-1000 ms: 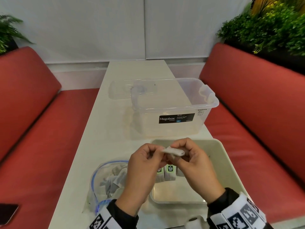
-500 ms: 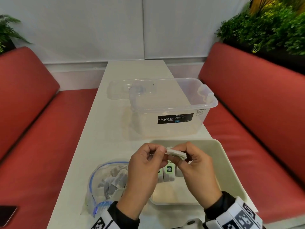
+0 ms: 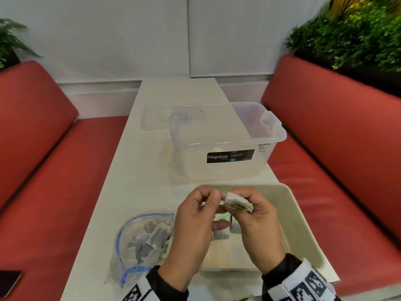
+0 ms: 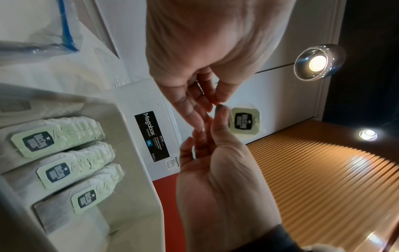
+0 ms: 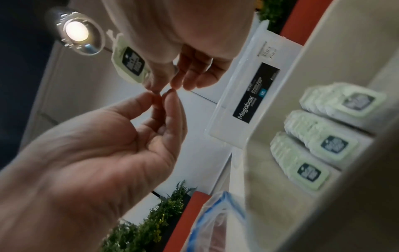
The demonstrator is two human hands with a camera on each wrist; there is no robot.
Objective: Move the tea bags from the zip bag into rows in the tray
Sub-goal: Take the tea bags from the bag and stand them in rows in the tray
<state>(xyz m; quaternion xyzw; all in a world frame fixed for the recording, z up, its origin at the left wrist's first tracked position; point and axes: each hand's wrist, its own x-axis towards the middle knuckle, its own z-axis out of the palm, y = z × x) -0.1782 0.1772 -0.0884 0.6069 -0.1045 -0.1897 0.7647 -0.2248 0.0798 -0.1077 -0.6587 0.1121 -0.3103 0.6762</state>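
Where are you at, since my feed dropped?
Left hand and right hand pinch white paper tea bag over beige plastic tray. Clear zip bag holds more. Nothing blocking.

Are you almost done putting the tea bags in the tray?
Not yet. Three rows of tea bags already stand in the tray. One tea bag is held above it, the right hand pinching it and the left hand pinching at its end. The zip bag beside the tray holds a pile more, so plenty is left.
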